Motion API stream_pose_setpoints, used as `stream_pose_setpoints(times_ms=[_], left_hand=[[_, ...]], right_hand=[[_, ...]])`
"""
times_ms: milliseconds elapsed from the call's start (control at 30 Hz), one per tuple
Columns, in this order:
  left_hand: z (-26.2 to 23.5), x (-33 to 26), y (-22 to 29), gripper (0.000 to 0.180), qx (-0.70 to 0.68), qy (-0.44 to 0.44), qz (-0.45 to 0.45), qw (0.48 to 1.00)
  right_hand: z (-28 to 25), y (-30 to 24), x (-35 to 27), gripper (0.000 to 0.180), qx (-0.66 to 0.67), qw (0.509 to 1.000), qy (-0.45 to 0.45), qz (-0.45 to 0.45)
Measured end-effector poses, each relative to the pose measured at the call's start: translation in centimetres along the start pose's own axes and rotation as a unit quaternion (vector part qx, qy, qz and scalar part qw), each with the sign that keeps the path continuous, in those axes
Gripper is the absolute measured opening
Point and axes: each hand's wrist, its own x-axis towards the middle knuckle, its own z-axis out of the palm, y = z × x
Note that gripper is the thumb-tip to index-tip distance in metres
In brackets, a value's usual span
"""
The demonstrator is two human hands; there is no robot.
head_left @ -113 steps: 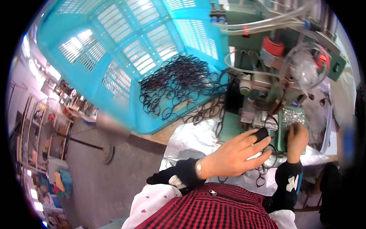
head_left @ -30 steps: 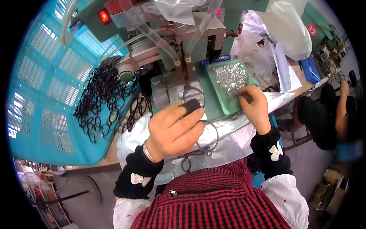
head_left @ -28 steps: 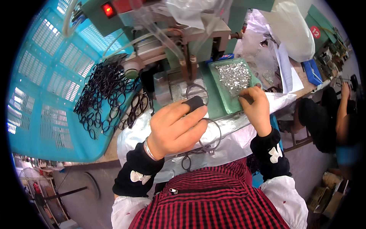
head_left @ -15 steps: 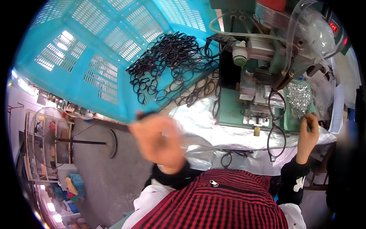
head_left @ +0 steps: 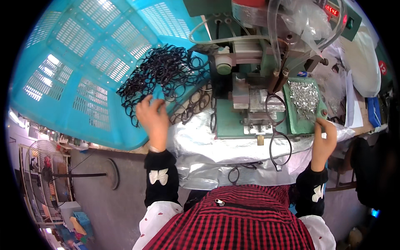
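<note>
My left hand (head_left: 153, 121) is over the near rim of the blue plastic basket (head_left: 85, 123), fingers apart and slightly curled, close to a heap of dark eyeglass frames (head_left: 166, 68). Nothing shows in its grasp. At the front corner of a green tray (head_left: 302, 127), my right hand (head_left: 325, 141) has thumb and forefinger together; whatever is between them is too small to make out. Small shiny metal parts (head_left: 303, 96) fill that tray. Between my hands, one dark eyeglass frame (head_left: 280, 150) hangs at the front of a bench machine (head_left: 254, 100), touched by neither hand.
Below the machine, another dark frame (head_left: 234, 175) lies on silvery sheeting (head_left: 196, 160). Clear tubes (head_left: 273, 37) and a plastic bag (head_left: 306, 21) hang around the machine. A standing fan (head_left: 46, 175) is on the floor at the left.
My left hand has moved forward to the basket's frames, its fingers spreading. My right hand stays by the tray corner. The whole view has shifted, carrying machine and tray leftward in the picture.
</note>
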Motion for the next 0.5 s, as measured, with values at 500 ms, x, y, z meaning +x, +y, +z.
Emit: stream_pose_setpoints(times_ms=[500], left_hand=[[-2.6,0.2,11.2,0.008,-0.58,-0.101,-0.283,0.757]], right_hand=[[4.5,-13.1,7.4,0.039,0.384,0.903,-0.134,0.138]])
